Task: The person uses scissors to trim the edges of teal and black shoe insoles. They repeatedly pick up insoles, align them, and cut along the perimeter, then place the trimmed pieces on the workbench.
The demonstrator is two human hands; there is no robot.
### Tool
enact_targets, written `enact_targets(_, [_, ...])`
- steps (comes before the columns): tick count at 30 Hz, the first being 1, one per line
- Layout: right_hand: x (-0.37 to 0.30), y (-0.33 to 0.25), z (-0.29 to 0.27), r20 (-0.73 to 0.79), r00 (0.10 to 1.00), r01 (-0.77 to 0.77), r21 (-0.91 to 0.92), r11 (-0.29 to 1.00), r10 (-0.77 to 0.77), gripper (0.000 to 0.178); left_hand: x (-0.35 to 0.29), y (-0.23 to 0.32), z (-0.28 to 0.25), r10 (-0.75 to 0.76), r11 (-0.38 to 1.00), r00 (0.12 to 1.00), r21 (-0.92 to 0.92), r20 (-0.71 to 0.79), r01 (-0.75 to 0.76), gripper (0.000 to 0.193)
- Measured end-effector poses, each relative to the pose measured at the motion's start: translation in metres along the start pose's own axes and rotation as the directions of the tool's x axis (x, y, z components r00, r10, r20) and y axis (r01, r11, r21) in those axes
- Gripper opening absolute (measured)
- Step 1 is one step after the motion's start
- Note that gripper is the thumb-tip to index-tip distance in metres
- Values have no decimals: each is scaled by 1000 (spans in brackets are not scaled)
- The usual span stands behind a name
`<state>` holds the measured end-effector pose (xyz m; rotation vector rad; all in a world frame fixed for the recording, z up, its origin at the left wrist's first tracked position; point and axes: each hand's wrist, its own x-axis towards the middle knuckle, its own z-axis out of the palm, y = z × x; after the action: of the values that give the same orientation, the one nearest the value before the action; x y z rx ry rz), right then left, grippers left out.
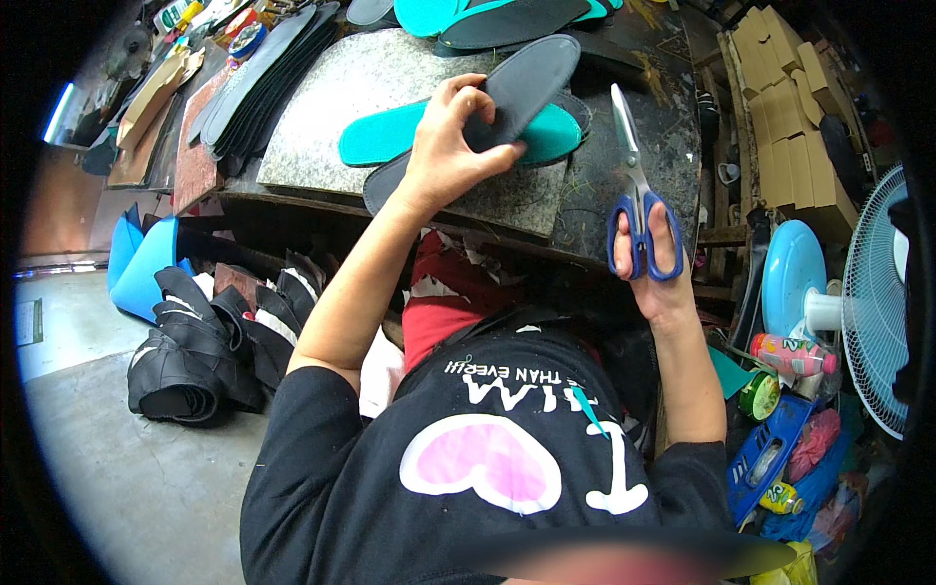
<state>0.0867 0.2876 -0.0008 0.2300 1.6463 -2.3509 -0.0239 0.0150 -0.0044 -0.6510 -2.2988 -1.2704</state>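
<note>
In my left hand is a black shoe insole, gripped between thumb and fingers and tilted up above the work surface. Beneath it, a teal insole lies across a speckled stone slab, and the edge of another dark insole shows under that. My right hand has its fingers through the blue handles of a pair of scissors. The blades point away from me over the dark tabletop and look nearly closed, apart from the insoles.
A fanned stack of black insoles sits left of the slab; teal and black ones lie at its far side. Cardboard pieces stand at the right beside a fan. Rolled black material rests on the floor at left.
</note>
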Motion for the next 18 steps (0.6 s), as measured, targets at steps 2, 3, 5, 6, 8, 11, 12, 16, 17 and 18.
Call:
enact_targets(2, [-7, -2, 1, -1, 993, 115, -85, 990, -116, 59, 1, 16, -2, 23, 993, 999, 116, 49, -28, 45])
enact_targets(3, [-8, -5, 1, 30, 987, 160, -53, 986, -158, 56, 1, 24, -4, 114, 976, 991, 180, 73, -126, 44])
enact_targets(5, [-8, -12, 3, -27, 958, 277, -151, 949, -284, 54, 0, 41, -11, 230, 929, 958, 255, 169, -268, 45])
enact_targets(6, [-7, -17, 3, -51, 940, 321, -203, 925, -337, 53, -1, 50, -14, 274, 914, 939, 249, 206, -321, 46])
enact_targets(8, [-4, -26, 3, -76, 928, 349, -172, 921, -366, 38, -6, 68, -18, 293, 905, 901, 212, 320, -369, 46])
enact_targets(11, [5, -26, 7, -181, 886, 401, -160, 902, -426, 36, -17, 93, -16, 285, 902, 875, 199, 392, -383, 54])
enact_targets(12, [6, -25, 6, -163, 882, 412, -184, 892, -442, 36, -20, 99, -16, 270, 889, 867, 237, 418, -391, 57])
enact_targets(16, [12, -23, -11, -61, 862, 477, -244, 844, -504, 39, -25, 101, -36, 184, 885, 891, 324, 416, -334, 70])
enact_targets(17, [11, -23, -17, -69, 865, 456, -306, 836, -497, 38, -26, 97, -41, 157, 891, 896, 333, 415, -310, 70])
enact_targets(18, [10, -23, -23, -77, 864, 441, -360, 822, -497, 37, -26, 93, -46, 137, 888, 906, 357, 401, -292, 69])
